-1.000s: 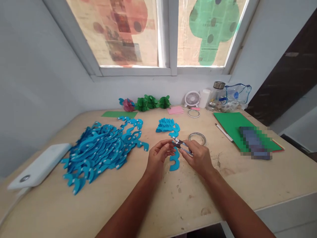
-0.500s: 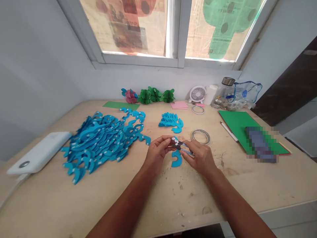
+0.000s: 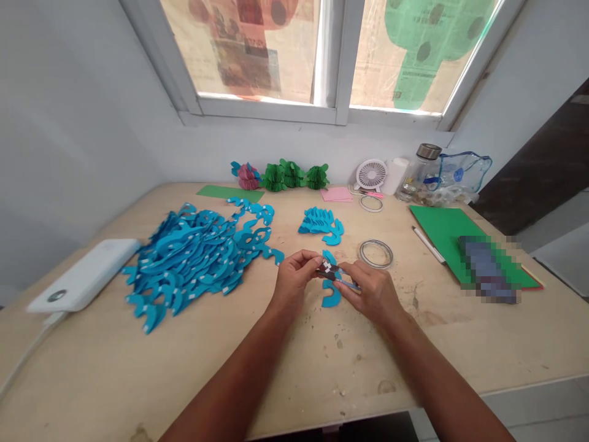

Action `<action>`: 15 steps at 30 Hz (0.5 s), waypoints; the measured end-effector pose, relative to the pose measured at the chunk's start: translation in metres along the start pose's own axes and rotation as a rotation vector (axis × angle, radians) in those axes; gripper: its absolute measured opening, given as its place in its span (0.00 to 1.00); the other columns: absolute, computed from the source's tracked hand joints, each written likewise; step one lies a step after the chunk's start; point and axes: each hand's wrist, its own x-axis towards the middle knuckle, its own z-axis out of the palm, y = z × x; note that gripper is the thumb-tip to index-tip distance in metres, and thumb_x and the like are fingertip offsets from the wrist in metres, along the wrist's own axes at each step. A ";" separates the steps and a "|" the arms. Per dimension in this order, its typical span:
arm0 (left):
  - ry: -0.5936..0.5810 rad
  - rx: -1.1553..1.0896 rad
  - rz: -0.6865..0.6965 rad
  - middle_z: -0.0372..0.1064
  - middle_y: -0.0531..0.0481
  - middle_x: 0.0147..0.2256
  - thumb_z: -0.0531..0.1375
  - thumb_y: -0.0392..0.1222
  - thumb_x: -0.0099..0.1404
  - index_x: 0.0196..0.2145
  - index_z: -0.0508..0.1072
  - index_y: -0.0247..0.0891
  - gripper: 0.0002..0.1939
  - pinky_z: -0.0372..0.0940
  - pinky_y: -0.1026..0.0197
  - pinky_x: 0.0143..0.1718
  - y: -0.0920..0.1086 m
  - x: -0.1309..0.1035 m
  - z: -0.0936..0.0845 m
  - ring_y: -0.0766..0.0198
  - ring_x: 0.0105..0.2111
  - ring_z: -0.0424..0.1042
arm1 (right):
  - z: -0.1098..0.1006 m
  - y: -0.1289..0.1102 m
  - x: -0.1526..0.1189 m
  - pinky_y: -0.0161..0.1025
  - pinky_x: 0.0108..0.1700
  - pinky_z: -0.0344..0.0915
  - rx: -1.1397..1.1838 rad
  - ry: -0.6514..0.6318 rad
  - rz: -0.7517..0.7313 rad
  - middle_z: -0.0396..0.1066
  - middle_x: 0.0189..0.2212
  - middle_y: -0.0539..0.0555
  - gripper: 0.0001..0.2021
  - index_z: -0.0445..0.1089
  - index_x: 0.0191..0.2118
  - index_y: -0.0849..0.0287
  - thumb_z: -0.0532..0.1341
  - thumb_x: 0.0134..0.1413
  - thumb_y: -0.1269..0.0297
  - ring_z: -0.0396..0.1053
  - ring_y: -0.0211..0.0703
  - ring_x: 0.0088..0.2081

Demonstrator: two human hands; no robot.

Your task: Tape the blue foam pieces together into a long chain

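My right hand point(image 3: 372, 288) is closed around a pair of thread snips point(image 3: 346, 279) with dark blades pointing left. Small white tape squares point(image 3: 327, 266) sit on the blades. At the blade tips, my left hand point(image 3: 298, 273) pinches thumb and fingers together; whatever is between them is too small to make out. Just beyond and below the snips lie curved blue paper pieces point(image 3: 330, 299), partly covered by the blades and fingers. Farther back rests a small row of folded blue paper pieces point(image 3: 317, 220). A large heap of blue paper pieces with white squares point(image 3: 193, 258) spreads left of my hands.
Tape rolls point(image 3: 376, 253) lie right of centre. A white power bank point(image 3: 85, 276) with a cable is at far left. Green card point(image 3: 442, 224), a pen point(image 3: 427, 244) and a blurred object are at right. Paper figures point(image 3: 289, 176), a fan point(image 3: 371, 176) and a bottle point(image 3: 421, 169) line the back.
The view has shifted slightly, so everything sits a little farther right. My left fingertips have moved slightly at the blade tips; my right hand keeps hold of the snips.
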 end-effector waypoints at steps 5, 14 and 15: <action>0.009 -0.059 -0.014 0.69 0.49 0.23 0.65 0.43 0.47 0.24 0.72 0.33 0.10 0.66 0.58 0.30 0.001 -0.001 0.001 0.63 0.25 0.69 | 0.001 0.001 -0.001 0.33 0.27 0.54 0.002 -0.022 -0.002 0.69 0.26 0.52 0.13 0.69 0.42 0.59 0.55 0.56 0.57 0.65 0.36 0.26; 0.087 -0.140 -0.037 0.73 0.47 0.28 0.67 0.42 0.46 0.30 0.74 0.34 0.13 0.65 0.60 0.34 -0.001 0.002 -0.003 0.63 0.30 0.72 | -0.001 0.026 -0.005 0.35 0.28 0.55 -0.194 0.118 0.313 0.72 0.29 0.53 0.13 0.71 0.40 0.57 0.56 0.55 0.56 0.67 0.40 0.28; 0.090 -0.135 -0.047 0.73 0.48 0.28 0.67 0.42 0.45 0.30 0.74 0.34 0.13 0.65 0.61 0.33 -0.002 0.002 -0.003 0.63 0.30 0.72 | -0.001 0.033 -0.006 0.35 0.27 0.54 -0.241 0.124 0.372 0.72 0.29 0.53 0.12 0.71 0.39 0.56 0.56 0.54 0.56 0.66 0.41 0.28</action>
